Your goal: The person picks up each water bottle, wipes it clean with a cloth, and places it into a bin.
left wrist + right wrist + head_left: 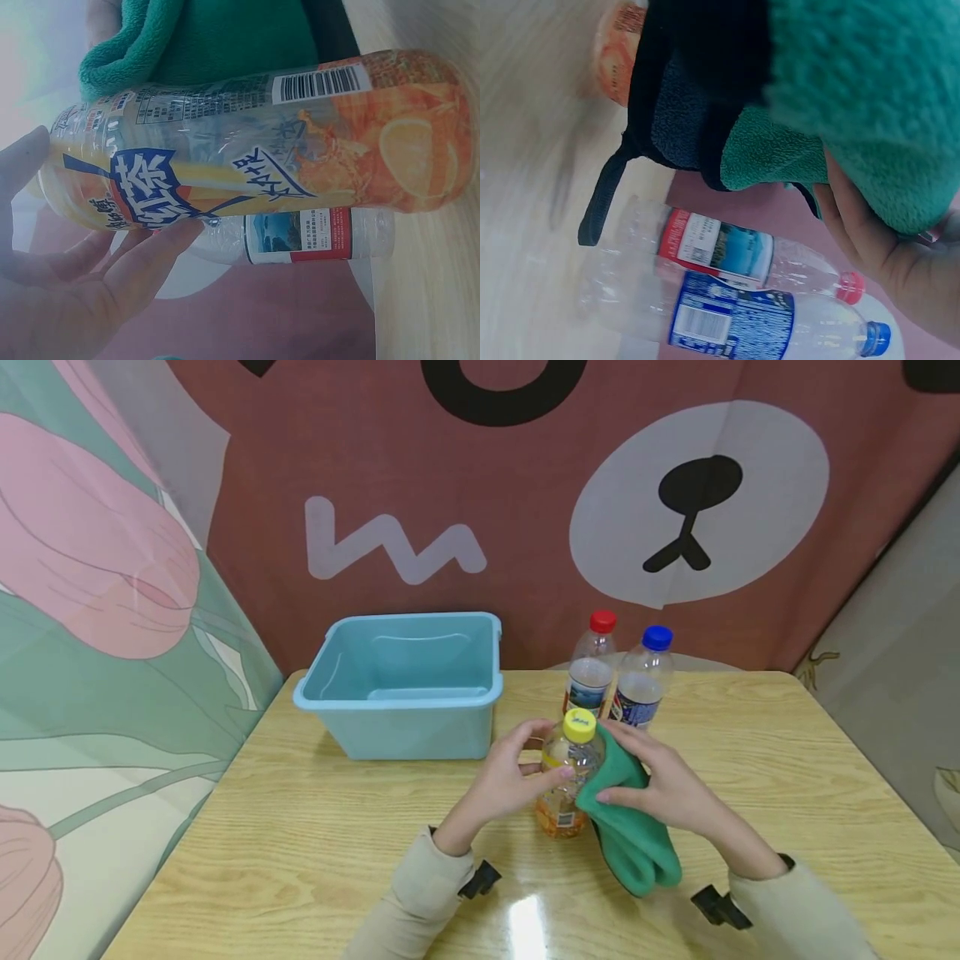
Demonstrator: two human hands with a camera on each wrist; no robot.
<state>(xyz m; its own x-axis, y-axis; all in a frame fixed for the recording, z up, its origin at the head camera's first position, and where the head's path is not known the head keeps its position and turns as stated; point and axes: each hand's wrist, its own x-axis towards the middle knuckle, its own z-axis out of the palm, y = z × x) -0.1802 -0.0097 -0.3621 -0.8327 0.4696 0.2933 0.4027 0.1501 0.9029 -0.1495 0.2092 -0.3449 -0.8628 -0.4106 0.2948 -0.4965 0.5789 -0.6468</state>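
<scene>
Hidden in head view, behind yellow-capped bottle (558, 797), green cloth (633, 831) and right hand (663, 781): bases of red-capped bottle (589, 681) and blue-capped bottle (641, 683). Cut off by left wrist view's left edge: left hand (71, 289). Cut off by right wrist view's top: cloth. Blurred there: nearest folds. Too small to read in head view: print on yellow cap (580, 727).

I saw an orange-print bottle (270, 139) with a yellow cap (580, 725), a red-capped bottle (589, 675), a blue-capped bottle (641, 681), a green cloth (628, 835) edged in black, a light-blue tub (420, 732) and a yellowish, wood-grained worktop (787, 793).
</scene>
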